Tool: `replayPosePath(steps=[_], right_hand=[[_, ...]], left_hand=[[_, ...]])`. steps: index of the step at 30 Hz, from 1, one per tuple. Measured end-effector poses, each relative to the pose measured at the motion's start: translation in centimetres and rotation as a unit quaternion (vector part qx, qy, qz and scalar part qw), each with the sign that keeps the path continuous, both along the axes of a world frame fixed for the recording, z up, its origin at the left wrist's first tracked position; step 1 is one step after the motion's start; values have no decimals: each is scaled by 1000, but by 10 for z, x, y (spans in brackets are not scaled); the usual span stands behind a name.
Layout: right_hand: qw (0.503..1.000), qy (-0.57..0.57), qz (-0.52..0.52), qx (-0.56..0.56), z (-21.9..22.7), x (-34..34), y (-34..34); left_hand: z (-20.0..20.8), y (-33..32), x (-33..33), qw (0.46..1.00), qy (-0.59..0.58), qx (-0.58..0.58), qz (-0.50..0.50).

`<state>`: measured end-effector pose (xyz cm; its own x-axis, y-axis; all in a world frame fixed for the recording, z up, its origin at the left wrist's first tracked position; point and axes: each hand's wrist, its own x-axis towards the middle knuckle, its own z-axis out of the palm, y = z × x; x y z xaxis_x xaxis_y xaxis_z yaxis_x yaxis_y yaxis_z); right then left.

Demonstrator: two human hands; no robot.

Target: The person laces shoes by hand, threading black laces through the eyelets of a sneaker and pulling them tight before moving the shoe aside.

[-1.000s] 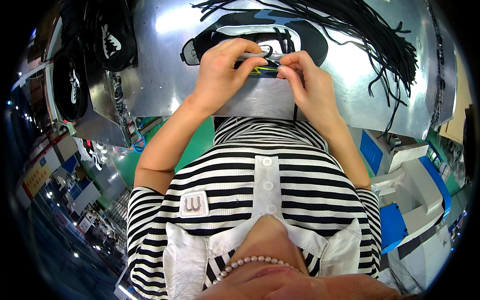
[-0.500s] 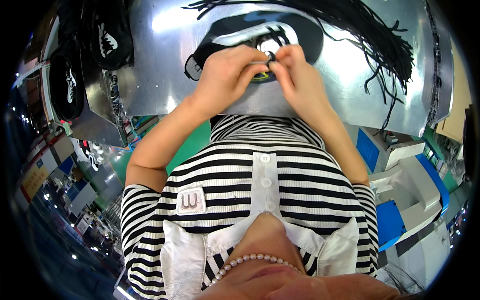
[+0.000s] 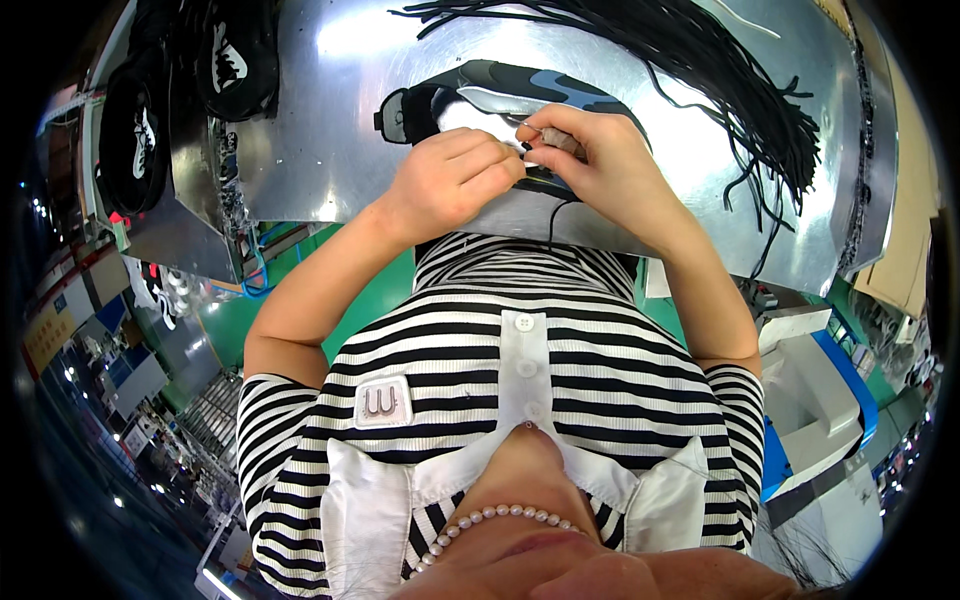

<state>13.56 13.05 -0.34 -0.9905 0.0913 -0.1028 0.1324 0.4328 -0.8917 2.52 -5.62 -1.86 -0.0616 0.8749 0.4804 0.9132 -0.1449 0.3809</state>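
**Shoe upper held between two hands at the near edge of the bench**

Shoe upper (image 3: 470,100), black with white and blue panels, is lying on the metal bench (image 3: 330,140), its long axis running left to right, with one end sticking out to the left of the hands. Left hand (image 3: 450,185) is curling closed over the near edge of the upper, knuckles up. Right hand (image 3: 600,165) is pinching a small part at the upper's middle, fingertips meeting the left hand's; what sits in the pinch is too small to tell. Both forearms are converging from the lower edge, wrists bent inward. A black lace (image 3: 555,215) is hanging from the grip. Laces (image 3: 740,90) are lying in a loose bundle well to the right.
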Motion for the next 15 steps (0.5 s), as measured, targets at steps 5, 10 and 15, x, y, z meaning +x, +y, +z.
replayPosePath(steps=[5, 10, 15], right_hand=[[943, 194, -164, -214, 10, -12, 20], [968, 50, -98, -226, -9, -15, 16], [942, 14, -129, -309, -20, -21, -2]], left_hand=[[-3, -1, -2, 997, -66, -23, -13], [9, 1, -8, 993, -95, -73, 6], [28, -5, 4, 920, -301, -113, 224]])
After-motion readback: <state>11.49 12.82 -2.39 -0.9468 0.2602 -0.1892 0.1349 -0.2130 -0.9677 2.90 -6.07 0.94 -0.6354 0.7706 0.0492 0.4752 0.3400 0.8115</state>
